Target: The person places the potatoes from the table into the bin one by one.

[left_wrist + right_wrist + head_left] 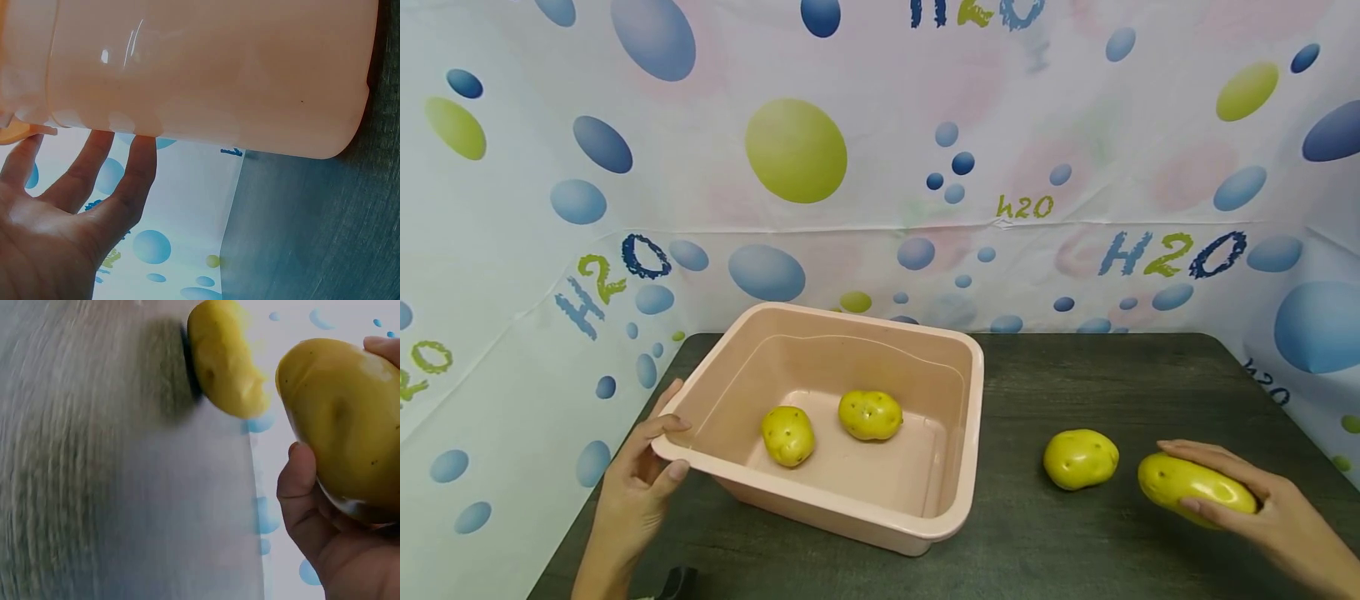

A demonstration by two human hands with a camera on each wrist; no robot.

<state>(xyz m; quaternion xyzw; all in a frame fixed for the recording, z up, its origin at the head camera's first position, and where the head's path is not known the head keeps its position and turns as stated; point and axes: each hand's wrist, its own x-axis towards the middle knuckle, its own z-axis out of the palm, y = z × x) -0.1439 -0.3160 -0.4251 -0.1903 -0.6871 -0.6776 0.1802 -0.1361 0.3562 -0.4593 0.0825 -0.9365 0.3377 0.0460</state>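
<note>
A pale pink plastic tub (850, 510) stands on the dark table, with two yellow potatoes on its floor: one potato (787, 436) at the left, another potato (870, 415) nearer the middle. My left hand (638, 471) grips the tub's near left corner at the rim; in the left wrist view the fingers (134, 181) reach up against the tub's side. On the right, my right hand (1240, 492) holds a long yellow potato (1191, 485) between thumb and fingers. Just left of it, a further potato (1080, 459) lies on the table.
The dark wood-grained table (1097, 375) has its back edge against a white curtain (880, 150) printed with blue and green bubbles, which also hangs along both sides. A small black object (677, 582) shows at the bottom edge near the left forearm.
</note>
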